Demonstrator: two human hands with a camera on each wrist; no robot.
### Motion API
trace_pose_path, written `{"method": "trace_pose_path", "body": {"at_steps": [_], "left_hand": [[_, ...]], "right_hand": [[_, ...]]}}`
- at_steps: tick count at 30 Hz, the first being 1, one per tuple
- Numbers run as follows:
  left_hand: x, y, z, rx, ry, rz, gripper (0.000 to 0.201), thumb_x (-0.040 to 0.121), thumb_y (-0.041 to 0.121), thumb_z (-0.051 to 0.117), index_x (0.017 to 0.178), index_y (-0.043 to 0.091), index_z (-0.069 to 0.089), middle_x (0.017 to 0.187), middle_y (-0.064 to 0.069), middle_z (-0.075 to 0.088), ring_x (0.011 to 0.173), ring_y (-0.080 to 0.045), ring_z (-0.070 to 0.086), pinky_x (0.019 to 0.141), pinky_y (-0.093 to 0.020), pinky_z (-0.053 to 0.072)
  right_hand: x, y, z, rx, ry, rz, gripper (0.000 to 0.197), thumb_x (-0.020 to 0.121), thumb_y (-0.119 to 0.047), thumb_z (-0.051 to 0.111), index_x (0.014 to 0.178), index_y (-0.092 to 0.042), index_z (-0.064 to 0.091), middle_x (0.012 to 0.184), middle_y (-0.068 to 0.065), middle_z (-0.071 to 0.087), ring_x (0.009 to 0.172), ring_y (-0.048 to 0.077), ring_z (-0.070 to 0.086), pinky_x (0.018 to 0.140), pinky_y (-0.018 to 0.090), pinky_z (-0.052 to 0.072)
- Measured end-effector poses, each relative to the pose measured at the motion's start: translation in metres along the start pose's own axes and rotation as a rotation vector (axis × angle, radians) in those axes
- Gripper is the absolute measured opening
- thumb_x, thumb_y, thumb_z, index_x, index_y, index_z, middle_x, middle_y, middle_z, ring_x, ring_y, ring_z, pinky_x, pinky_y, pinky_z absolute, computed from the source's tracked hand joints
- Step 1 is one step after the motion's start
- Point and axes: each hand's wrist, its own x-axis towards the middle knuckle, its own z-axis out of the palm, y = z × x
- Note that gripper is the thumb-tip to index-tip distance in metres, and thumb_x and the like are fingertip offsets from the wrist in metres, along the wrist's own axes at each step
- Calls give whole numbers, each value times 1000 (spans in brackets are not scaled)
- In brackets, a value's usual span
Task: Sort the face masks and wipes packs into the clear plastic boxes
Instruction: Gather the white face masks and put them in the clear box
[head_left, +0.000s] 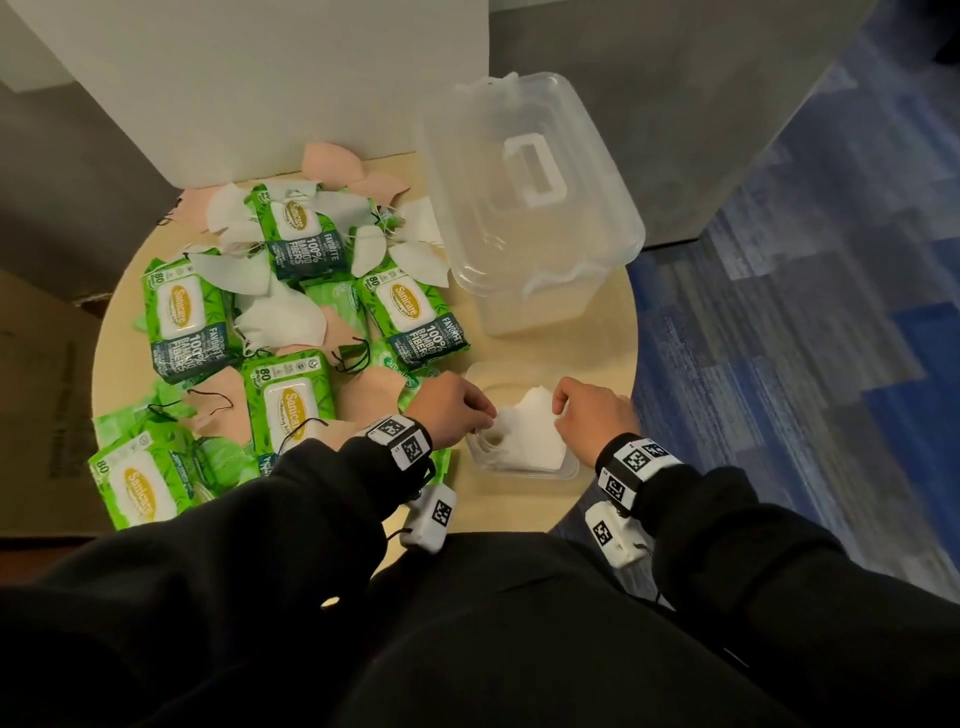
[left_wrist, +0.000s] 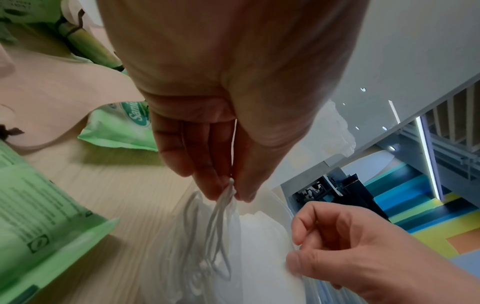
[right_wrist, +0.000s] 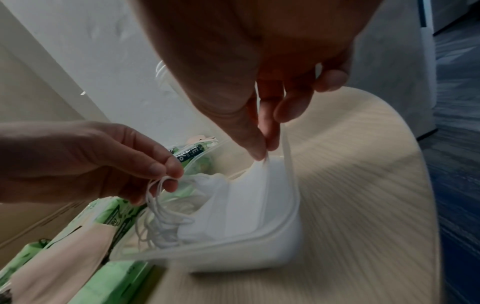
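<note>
Both hands' fingers pinching white masks (head_left: 524, 436) lengthwise across small clear box (head_left: 569, 470): left hand (head_left: 449, 410) ear loops (left_wrist: 221, 218), right hand (head_left: 592, 410) opposite edge.

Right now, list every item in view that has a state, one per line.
Small clear plastic box: open, holding white folded face masks.
Large clear plastic box with handle lid: lid on.
Green wipes packs: unsorted on the round wooden table.
Left hand: pinches ear loops.
Right hand: pinches a mask's edge.
</note>
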Motion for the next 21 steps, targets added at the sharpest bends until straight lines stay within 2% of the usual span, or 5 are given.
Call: {"method": "trace_pose_path", "body": {"at_steps": [4, 8, 13, 18, 21], "left_hand": [[-2, -1, -1, 7, -2, 7, 10, 82, 19, 83, 92, 22, 85, 82, 5, 78, 73, -7, 70, 75, -22, 55], [-4, -2, -1, 45, -37, 33, 10, 84, 21, 82, 93, 24, 84, 86, 8, 78, 73, 2, 63, 75, -20, 49], [-7, 1, -2, 195, -48, 74, 11, 87, 28, 78, 97, 29, 82, 84, 11, 67, 84, -7, 63, 76, -24, 47], [-3, 4, 4, 410, 13, 170, 17, 89, 43, 73, 104, 36, 78, 98, 4, 50, 97, -18, 56, 74, -29, 36], [1, 8, 9, 525, -25, 177, 20, 90, 43, 71, 98, 28, 80, 100, -1, 59, 96, -25, 62, 73, -31, 42]], "right_hand": [[6, 0, 3, -78, -21, -38, 22, 89, -9, 52, 86, -31, 55, 79, -12, 59, 77, 18, 56, 87, 37, 37], [9, 0, 2, -154, -42, -86, 18, 89, -14, 56, 87, -31, 58, 87, -11, 62, 84, 17, 58, 83, 35, 31], [17, -3, 4, -132, -50, -175, 12, 88, -23, 64, 93, -33, 58, 92, -10, 58, 88, 18, 60, 77, 33, 39], [27, -16, 15, -53, -153, -191, 17, 85, -24, 70, 98, -29, 61, 97, -2, 63, 88, 24, 63, 73, 32, 49], [30, -22, 24, -131, -247, -205, 19, 82, -24, 72, 98, -25, 62, 103, 3, 63, 90, 26, 63, 74, 32, 50]]}}
